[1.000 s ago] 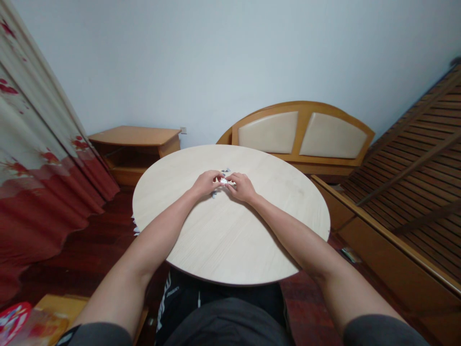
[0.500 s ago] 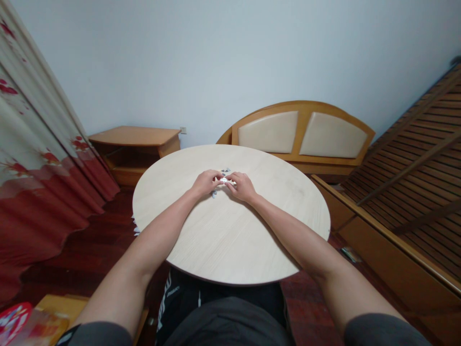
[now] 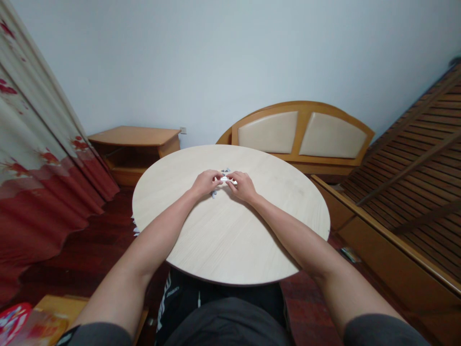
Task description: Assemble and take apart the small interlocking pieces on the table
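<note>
Over the middle of the round table [image 3: 230,240], both hands meet at a small white piece [image 3: 224,179] with dark specks, too small for me to tell its kind. My left hand [image 3: 208,181] pinches its left side between thumb and fingers. From the other side, the curled fingers of my right hand [image 3: 242,186] hold it, and a white part shows under them. Small grey bits [image 3: 225,170] lie just beyond the hands. A few more bluish-grey bits [image 3: 213,194] are on the tabletop below my left hand.
Behind the table stand a low wooden cabinet [image 3: 137,135] and a padded headboard [image 3: 268,132]. A slatted wooden bed base [image 3: 414,158] leans at the right. Red and white curtains [image 3: 43,158] hang at the left. A red round-lidded container [image 3: 14,317] is at lower left.
Both hands stay in nearly the same place. The white piece has shifted slightly in the fingers, and more of its white part shows by my right hand.
</note>
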Available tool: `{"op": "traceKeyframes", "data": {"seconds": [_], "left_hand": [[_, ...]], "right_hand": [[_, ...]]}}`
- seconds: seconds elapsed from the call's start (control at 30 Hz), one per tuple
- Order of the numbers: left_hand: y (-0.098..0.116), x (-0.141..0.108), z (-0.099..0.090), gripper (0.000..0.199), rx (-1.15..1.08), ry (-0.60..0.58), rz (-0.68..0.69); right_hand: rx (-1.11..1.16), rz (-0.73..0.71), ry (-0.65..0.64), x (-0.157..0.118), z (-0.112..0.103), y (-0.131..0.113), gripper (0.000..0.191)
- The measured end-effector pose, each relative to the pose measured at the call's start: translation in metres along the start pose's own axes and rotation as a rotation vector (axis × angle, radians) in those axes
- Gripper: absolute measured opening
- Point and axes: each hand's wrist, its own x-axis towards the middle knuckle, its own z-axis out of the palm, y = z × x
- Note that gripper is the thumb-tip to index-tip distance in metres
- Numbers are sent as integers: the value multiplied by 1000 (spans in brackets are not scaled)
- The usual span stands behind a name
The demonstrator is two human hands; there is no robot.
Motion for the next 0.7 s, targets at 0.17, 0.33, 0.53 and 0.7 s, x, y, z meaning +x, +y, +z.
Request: {"op": "traceKeyframes", "data": {"seconds": [0.17, 0.33, 0.53, 0.7], "left_hand": [[2, -1, -2, 23, 9, 24, -36], [3, -2, -4, 22, 14, 18, -43], [3, -2, -4, 21, -6, 33, -18], [2, -1, -3, 21, -24, 37, 1]], "right_hand": [[3, 6, 3, 0, 0, 1, 21], [0, 12, 1, 0, -1, 0, 21], [1, 14, 2, 0, -2, -1, 21], [-7, 17, -18, 0, -2, -1, 20]]}}
